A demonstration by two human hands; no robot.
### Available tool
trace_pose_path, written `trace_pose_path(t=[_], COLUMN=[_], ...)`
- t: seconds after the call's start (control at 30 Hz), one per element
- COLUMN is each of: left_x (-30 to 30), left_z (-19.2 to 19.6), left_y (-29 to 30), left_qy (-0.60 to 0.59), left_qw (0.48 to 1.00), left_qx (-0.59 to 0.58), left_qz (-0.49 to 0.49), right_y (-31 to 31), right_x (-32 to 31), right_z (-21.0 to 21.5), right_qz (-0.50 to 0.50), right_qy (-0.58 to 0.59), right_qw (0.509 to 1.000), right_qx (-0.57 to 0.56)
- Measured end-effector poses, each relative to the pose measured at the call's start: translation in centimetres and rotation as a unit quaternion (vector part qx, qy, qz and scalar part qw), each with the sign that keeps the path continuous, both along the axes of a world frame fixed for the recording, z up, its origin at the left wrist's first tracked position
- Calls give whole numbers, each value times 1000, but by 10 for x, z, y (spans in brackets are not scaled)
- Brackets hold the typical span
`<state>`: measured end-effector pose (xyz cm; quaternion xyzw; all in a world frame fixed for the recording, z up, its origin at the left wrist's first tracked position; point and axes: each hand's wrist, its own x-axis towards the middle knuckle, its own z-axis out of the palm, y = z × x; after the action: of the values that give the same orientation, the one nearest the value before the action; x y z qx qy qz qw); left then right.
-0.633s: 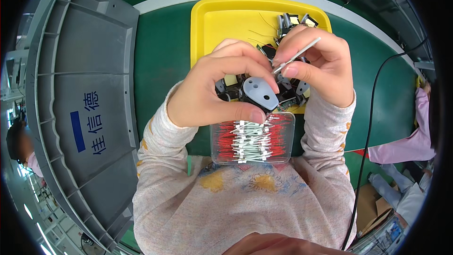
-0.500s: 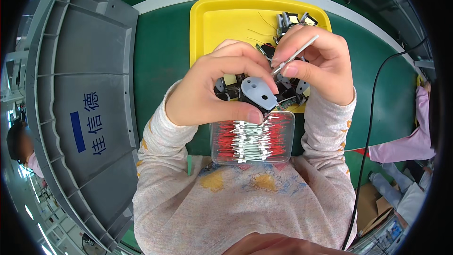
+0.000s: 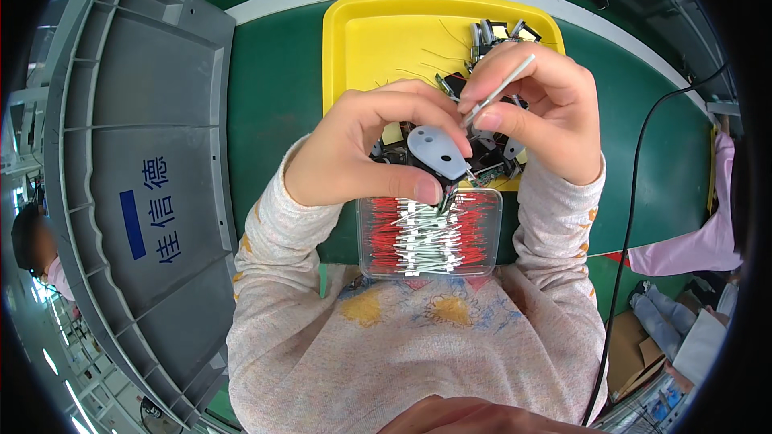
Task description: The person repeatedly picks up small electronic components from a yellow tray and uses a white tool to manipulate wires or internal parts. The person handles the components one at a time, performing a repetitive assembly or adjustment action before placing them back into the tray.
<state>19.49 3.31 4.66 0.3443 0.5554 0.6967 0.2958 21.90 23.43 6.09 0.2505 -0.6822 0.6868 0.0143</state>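
My left hand (image 3: 354, 141) is closed round a small black part with a pale grey-blue plastic cover (image 3: 439, 153), which has a few round holes in it. The thumb presses on the near side and the fingers curl over the far side. My right hand (image 3: 543, 108) pinches a slim pale rod (image 3: 511, 78) between thumb and fingers. Its lower end is beside my left fingertips, just above the covered part; whether they touch I cannot tell. Below my hands sits a clear plastic box (image 3: 367, 270) full of short red and white leads with white ends.
A yellow tray (image 3: 342, 48) beyond my hands holds several similar black and grey parts with thin wires. At the left stands a large grey crate (image 3: 145, 56). A black cable (image 3: 635, 169) runs down the right side. Another person's pink sleeve (image 3: 683, 245) shows at the far right.
The covered part has tilted slightly in my left hand, showing more of its near side. The rod in my right hand has shifted a little left. The person at the right has moved.
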Motion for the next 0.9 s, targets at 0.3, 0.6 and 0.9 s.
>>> trace_pose_path(t=[0.3,0.6,0.9], left_x=[7,19,17], left_z=[4,7,9], left_y=[3,-1,-5], left_qy=[201,327,466], left_qw=[967,884,805], left_qx=[-40,-76,-97], left_qz=[153,326,355], right_y=[5,-16,-26], right_x=[5,21,33], right_z=[4,8,16], right_qz=[-259,-191,-198], right_qy=[97,377,395], right_qw=[955,905,887], right_qx=[-107,57,133])
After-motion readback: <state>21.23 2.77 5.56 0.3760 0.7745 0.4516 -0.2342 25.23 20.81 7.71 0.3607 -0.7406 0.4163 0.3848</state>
